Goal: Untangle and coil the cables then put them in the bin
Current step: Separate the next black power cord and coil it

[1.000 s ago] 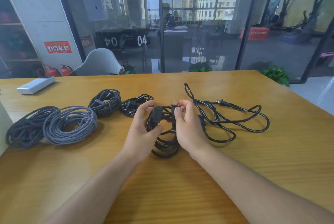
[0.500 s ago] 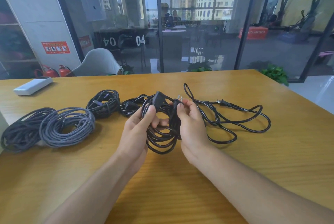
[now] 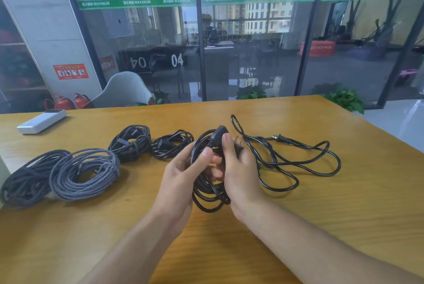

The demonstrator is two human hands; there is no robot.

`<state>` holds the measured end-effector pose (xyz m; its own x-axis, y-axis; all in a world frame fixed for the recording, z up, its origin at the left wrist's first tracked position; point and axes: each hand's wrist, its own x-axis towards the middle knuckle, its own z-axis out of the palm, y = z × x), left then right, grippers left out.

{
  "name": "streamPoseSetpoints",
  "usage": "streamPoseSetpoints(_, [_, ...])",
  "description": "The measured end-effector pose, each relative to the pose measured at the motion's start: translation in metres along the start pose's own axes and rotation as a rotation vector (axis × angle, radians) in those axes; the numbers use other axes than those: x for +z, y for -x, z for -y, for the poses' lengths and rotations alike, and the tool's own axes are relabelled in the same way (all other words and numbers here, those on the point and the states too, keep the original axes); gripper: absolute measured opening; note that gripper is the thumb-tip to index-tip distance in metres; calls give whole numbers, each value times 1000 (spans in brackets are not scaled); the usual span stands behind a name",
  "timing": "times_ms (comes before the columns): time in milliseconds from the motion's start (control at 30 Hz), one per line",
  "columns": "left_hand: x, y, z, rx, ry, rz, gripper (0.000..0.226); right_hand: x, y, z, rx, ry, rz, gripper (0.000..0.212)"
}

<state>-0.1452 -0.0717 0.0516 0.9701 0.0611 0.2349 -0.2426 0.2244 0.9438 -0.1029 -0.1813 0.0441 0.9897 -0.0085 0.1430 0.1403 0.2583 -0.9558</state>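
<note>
Both hands on the black coil [image 3: 207, 194] above the bench [image 3: 344, 203] | left hand [image 3: 181, 177] fingers clamped on it | right hand [image 3: 238, 169] fingers clamped on it | loose black cable [image 3: 296, 157] right of coil

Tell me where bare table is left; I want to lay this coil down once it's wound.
Bare wood lies near the front edge of the table, below the grey coil, and on the right past the loose black cable. The far strip behind the cables is bare too. The middle row of coils is crowded.
</note>
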Motion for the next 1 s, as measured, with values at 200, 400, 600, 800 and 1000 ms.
streamPoseSetpoints(200, [10,2,1,-18,165,-61,36,-2,-4,6,-27,-58,-59,37])
streamPoseSetpoints(400, [0,-3,-7,-37,248,-177,37,0,1,8,-206,113,90,25])
streamPoseSetpoints(600, [2,-6,-4,9,172,-225,32,0,6,3,-286,156,158,50])
streamPoseSetpoints(800, [0,-5,-6,38,76,-162,21,1,2,5,-309,273,144,27])
streamPoseSetpoints(1000, [-3,-4,-9,124,-69,-139,37,-4,0,9,-234,304,322,32])
